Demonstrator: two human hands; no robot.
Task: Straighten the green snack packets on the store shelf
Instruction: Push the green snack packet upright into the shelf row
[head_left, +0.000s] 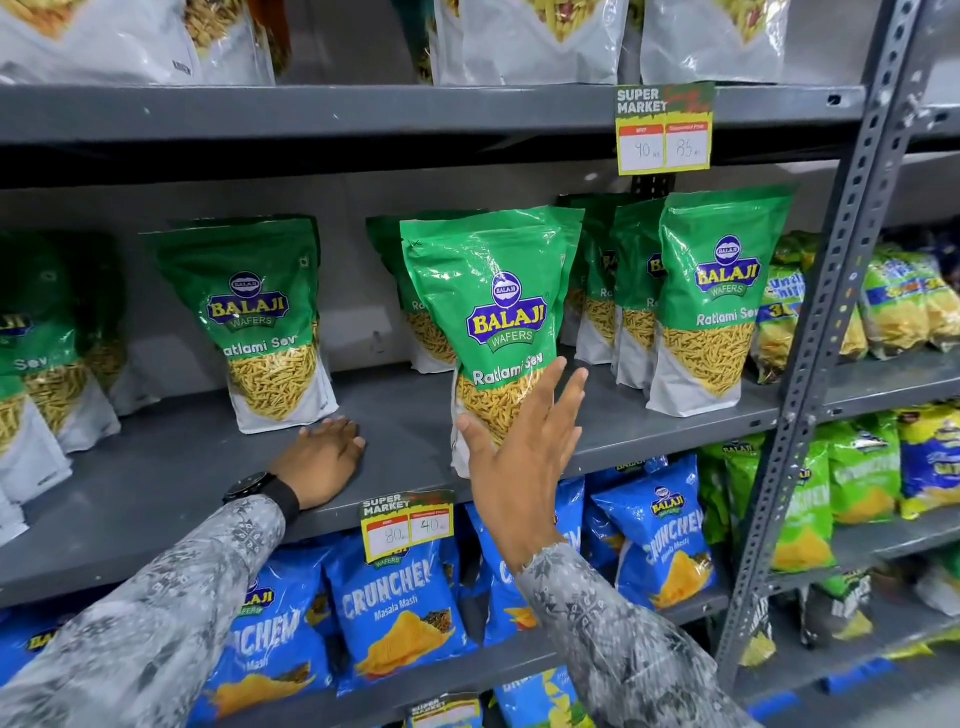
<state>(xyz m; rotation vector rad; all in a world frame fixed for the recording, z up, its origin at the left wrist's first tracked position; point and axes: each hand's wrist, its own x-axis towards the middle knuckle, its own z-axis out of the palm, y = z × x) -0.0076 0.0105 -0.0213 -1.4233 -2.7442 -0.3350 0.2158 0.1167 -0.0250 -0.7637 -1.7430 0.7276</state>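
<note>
Green Balaji Ratlami Sev packets stand in rows on the grey middle shelf (405, 415). The front middle packet (498, 312) stands upright at the shelf's front edge. My right hand (524, 452) is spread open with its palm against that packet's lower front, fingers apart, not gripping. Left of it, my left hand (324, 457) rests flat on the bare shelf just below another upright packet (265, 327). A third front packet (711, 301) stands at the right, with more packets behind it. Further packets (47, 374) lean at the far left.
A perforated grey upright post (831, 332) bounds the shelf on the right. Blue Crunchem bags (395, 608) fill the shelf below, grey packets the shelf above. A price tag (408, 525) hangs at the shelf's front edge. Yellow-green snack bags (904, 306) sit in the adjoining bay.
</note>
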